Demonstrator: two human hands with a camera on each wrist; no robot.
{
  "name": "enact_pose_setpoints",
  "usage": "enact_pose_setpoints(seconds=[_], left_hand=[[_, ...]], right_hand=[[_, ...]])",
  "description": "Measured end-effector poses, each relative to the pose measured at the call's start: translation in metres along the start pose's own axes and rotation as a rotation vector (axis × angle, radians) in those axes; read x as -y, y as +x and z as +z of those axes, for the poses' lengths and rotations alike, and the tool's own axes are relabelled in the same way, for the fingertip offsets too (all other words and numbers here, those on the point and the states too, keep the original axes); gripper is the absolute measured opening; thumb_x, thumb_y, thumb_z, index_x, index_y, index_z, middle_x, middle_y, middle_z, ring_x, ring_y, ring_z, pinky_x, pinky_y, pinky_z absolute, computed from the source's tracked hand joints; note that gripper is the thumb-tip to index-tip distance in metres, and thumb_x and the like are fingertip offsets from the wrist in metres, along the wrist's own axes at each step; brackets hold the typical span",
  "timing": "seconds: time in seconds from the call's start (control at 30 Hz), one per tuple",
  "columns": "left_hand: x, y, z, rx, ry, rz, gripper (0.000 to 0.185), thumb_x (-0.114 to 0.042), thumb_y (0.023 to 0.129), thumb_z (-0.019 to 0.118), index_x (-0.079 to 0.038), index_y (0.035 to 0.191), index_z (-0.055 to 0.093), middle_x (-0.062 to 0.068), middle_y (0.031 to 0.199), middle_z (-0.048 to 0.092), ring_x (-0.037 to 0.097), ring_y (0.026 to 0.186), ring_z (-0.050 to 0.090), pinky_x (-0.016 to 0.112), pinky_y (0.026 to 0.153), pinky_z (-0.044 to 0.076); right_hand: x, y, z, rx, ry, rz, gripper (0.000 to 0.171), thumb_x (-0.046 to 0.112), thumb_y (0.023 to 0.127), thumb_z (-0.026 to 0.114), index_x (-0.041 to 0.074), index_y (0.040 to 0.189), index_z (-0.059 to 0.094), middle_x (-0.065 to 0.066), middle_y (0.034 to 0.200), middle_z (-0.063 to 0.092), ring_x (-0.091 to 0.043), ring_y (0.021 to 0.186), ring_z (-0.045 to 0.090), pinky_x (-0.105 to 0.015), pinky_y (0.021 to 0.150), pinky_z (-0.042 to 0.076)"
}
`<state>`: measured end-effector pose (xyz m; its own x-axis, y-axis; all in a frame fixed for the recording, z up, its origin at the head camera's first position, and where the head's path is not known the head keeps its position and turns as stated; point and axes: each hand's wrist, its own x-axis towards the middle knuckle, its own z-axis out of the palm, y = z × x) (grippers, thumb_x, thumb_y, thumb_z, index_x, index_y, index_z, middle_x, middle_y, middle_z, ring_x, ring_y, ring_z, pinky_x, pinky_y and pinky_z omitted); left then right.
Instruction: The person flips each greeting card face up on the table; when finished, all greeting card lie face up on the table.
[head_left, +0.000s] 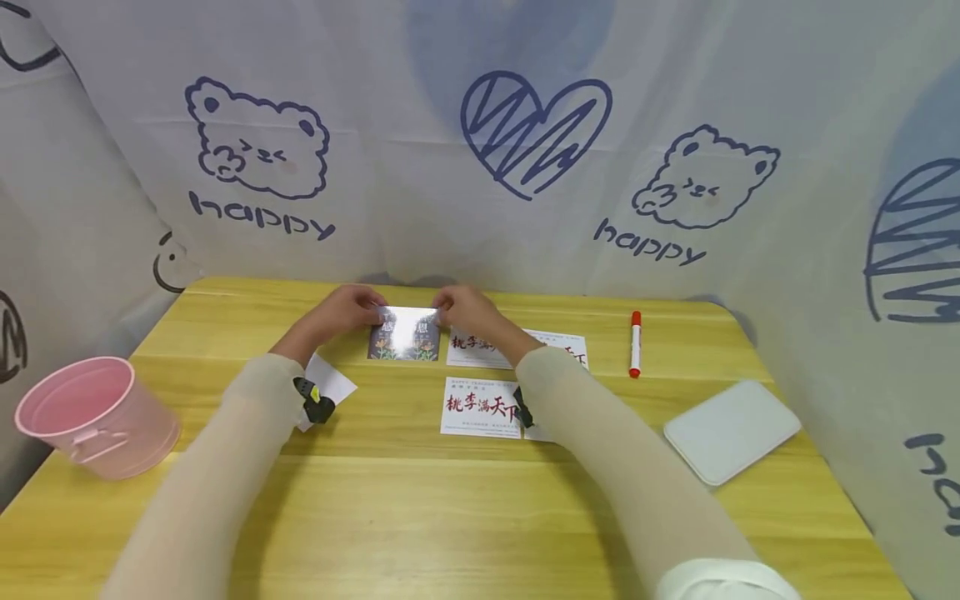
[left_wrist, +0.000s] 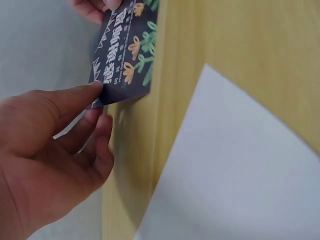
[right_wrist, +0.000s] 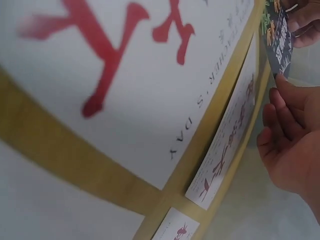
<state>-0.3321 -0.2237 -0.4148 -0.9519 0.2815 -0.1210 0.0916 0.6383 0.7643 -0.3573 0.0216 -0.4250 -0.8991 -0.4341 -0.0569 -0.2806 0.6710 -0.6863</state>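
While the dark card (head_left: pixel 403 332) stands on the tabletop (head_left: pixel 420 500), left hand (head_left: pixel 347 310) & right hand (head_left: pixel 463 310) pinch its top corners, fingers (left_wrist: pixel 75 97) curled on each edge.

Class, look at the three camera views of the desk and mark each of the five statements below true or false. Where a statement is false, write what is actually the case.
1. Both hands hold the dark card with orange flowers. True: the left hand and right hand pinch the dark card at its upper corners.
2. The marker has a blue cap. False: the marker has a red cap and red tip.
3. A pink bucket stands at the table's left edge. True: the pink bucket stands there, upright.
4. The white cards carry green lettering. False: the white cards carry red lettering.
5. The white tray lies under the dark card. False: the white tray lies apart, far to the right.
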Motion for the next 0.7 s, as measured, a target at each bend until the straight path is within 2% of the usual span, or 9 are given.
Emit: enact_pose_setpoints(seconds=[0.07,0.27,0.53,0.7], left_hand=[[0.001,0.003,0.001,0.007,0.048,-0.002,0.029,-0.009,0.093,0.059,0.002,0.119,0.06,0.021,0.114,0.06,0.029,0.097,0.054,0.041,0.088,0.045],[0.005,0.01,0.003,0.033,0.091,-0.035,0.028,-0.009,0.094,0.059,0.0,0.12,0.061,0.021,0.121,0.059,0.032,0.107,0.052,0.048,0.102,0.036],[0.011,0.014,0.005,0.036,0.13,-0.001,0.03,-0.007,0.091,0.061,0.003,0.12,0.061,0.024,0.123,0.058,0.035,0.111,0.053,0.05,0.102,0.037],[0.008,0.009,0.002,0.004,0.161,-0.005,0.033,-0.01,0.092,0.062,0.003,0.122,0.059,0.024,0.122,0.057,0.036,0.11,0.052,0.049,0.099,0.039]], right_hand=[[-0.002,0.004,0.001,0.022,-0.034,0.019,0.021,0.017,0.09,0.066,0.013,0.11,0.065,0.001,0.099,0.063,-0.015,0.087,0.058,-0.028,0.077,0.05],[-0.006,0.012,0.004,0.049,-0.121,0.03,0.025,0.023,0.088,0.07,0.014,0.11,0.066,0.002,0.104,0.064,-0.014,0.093,0.058,-0.03,0.085,0.048],[-0.006,0.012,0.007,0.045,-0.166,0.034,0.02,0.024,0.088,0.07,0.016,0.106,0.067,0.002,0.102,0.063,-0.015,0.093,0.057,-0.033,0.086,0.048],[-0.002,0.01,0.007,0.019,-0.233,0.018,0.025,0.027,0.091,0.066,0.017,0.114,0.066,0.003,0.104,0.062,-0.012,0.093,0.056,-0.03,0.085,0.047]])
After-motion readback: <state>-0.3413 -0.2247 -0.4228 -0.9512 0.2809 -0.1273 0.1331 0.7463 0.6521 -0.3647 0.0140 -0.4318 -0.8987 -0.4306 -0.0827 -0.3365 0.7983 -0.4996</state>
